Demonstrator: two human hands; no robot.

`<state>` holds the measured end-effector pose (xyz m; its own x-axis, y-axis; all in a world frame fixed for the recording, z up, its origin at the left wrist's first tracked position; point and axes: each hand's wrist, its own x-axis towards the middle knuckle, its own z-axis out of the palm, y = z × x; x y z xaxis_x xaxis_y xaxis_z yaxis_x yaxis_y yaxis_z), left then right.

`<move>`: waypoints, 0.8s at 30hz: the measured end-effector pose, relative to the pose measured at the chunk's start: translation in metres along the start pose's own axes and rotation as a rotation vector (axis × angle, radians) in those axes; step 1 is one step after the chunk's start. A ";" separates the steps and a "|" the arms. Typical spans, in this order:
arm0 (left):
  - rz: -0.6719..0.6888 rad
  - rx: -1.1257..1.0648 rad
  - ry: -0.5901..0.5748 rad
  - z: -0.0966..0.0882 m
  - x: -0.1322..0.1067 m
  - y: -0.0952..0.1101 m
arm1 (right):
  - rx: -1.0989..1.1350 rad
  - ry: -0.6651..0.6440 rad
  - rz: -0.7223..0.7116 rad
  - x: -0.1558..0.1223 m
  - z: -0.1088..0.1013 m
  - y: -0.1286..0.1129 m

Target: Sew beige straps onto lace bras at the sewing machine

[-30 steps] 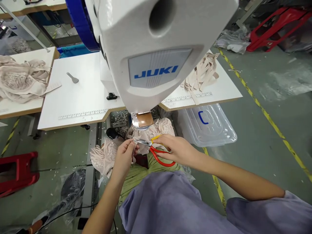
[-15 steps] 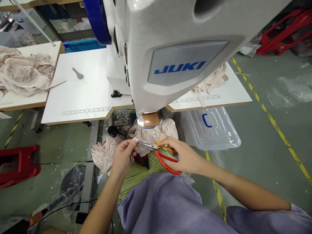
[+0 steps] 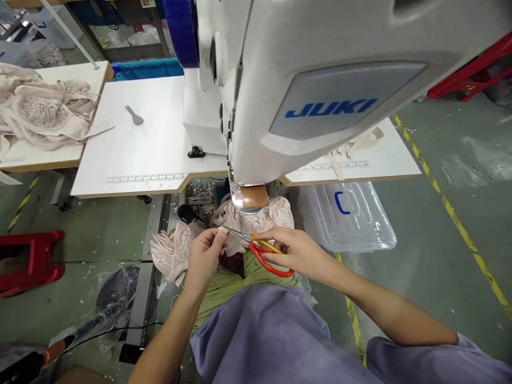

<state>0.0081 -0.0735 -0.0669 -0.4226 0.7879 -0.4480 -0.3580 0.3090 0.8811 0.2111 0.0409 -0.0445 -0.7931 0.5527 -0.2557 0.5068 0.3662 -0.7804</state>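
Note:
A lace bra (image 3: 280,212) in pale beige lies over my lap beneath the sewing machine head, its other lace part (image 3: 178,249) hanging to the left. My left hand (image 3: 205,257) pinches a small edge of its fabric between thumb and fingers. Scissors (image 3: 256,251) with one red and one yellow handle are gripped in my right hand (image 3: 301,252). Their blades point left, with the tips beside my left fingertips at the pinched fabric. Whether the tips touch the fabric is too small to tell.
The sewing machine (image 3: 336,101) overhangs my hands closely. White table tops (image 3: 136,149) with printed rulers flank it; beige garments (image 3: 44,109) are piled at the left. A lidded clear plastic box (image 3: 360,224) stands right of my lap. A red stool (image 3: 34,264) is at the left.
The scissors' handles have come closer together as my right hand closed, and the scissors have shifted slightly left. My left hand keeps its pinch. The whole view has shifted a little.

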 end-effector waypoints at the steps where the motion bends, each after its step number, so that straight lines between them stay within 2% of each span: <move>1: -0.001 -0.025 -0.003 0.000 -0.001 -0.001 | -0.007 0.011 0.008 -0.004 -0.003 0.002; 4: -0.019 -0.130 -0.015 0.003 -0.004 -0.003 | -0.063 0.050 0.040 -0.014 -0.022 0.014; 7: -0.039 -0.220 -0.032 0.007 -0.006 -0.002 | -0.236 0.127 0.080 -0.010 -0.060 0.032; 10: -0.042 -0.253 -0.045 0.012 -0.009 0.005 | -0.526 0.322 0.087 0.011 -0.102 0.046; 12: -0.061 -0.234 -0.065 0.014 -0.011 0.013 | -0.674 0.471 0.024 0.024 -0.114 0.044; 14: -0.134 -0.178 -0.134 0.015 -0.014 0.023 | -0.692 0.552 -0.108 0.029 -0.104 0.032; 15: -0.187 -0.140 -0.200 0.016 -0.015 0.028 | -0.653 0.526 -0.199 0.029 -0.092 0.024; 16: -0.238 -0.099 -0.287 0.017 -0.016 0.033 | -0.587 0.436 -0.298 0.026 -0.075 0.015; 18: -0.303 0.012 -0.481 0.019 -0.017 0.042 | -0.445 0.139 -0.482 0.021 -0.041 0.001; 20: -0.303 0.192 -0.591 0.020 -0.017 0.045 | -0.355 -0.026 -0.543 0.019 -0.016 -0.003; 21: -0.249 0.308 -0.560 0.019 -0.018 0.044 | -0.334 -0.038 -0.525 0.019 -0.011 0.000; 22: -0.155 0.427 -0.458 0.018 -0.019 0.040 | -0.318 -0.006 -0.475 0.021 -0.010 0.006; 24: 0.117 0.599 -0.132 0.016 -0.023 0.025 | -0.239 0.139 -0.286 0.024 -0.017 0.021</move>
<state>0.0228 -0.0753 -0.0324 -0.3110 0.8819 -0.3543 0.2296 0.4315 0.8724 0.2088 0.0743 -0.0573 -0.8687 0.4933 0.0455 0.3494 0.6751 -0.6498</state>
